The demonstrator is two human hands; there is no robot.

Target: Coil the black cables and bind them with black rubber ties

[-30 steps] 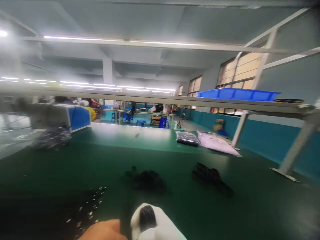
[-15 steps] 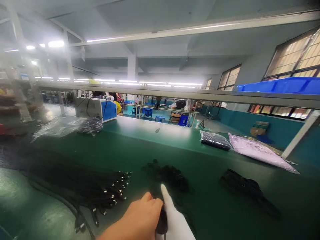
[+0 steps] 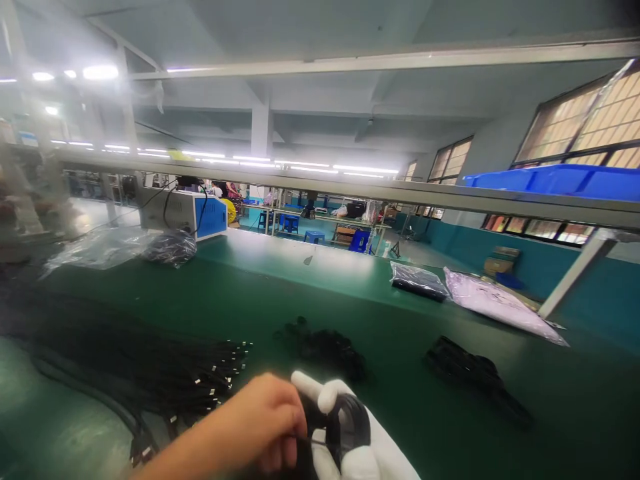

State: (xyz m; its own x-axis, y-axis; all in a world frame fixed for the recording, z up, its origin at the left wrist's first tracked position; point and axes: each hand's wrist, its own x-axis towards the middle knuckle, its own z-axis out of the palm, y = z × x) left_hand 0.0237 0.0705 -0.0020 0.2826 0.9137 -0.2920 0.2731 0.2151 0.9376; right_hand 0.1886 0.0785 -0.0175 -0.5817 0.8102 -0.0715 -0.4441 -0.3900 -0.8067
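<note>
A coiled black cable (image 3: 359, 421) sits in my right hand (image 3: 383, 443), which wears a white glove and has its fingers closed around the loops. From the left, my bare left hand (image 3: 273, 417) pinches a thin strand of that cable beside the coil. Just beyond both hands lies a loose pile of small black pieces (image 3: 333, 353), too dark to make out singly. Left of them spreads a thick bundle of black cables (image 3: 125, 353) with bright metal plug ends. To the right rests a dark heap that looks like coiled cables (image 3: 465, 373).
A blue and grey machine (image 3: 210, 217) stands at the back left beside clear plastic bags (image 3: 170, 248). Farther right lie a bagged black item (image 3: 419, 281) and a pink plastic package (image 3: 500, 303). A shelf rail (image 3: 350, 187) crosses above the green bench, carrying a blue bin (image 3: 560, 180).
My right hand has turned, bringing its fingers and the cable coil into view. My left hand has shifted a little left and lower. The whole view has swung slightly right.
</note>
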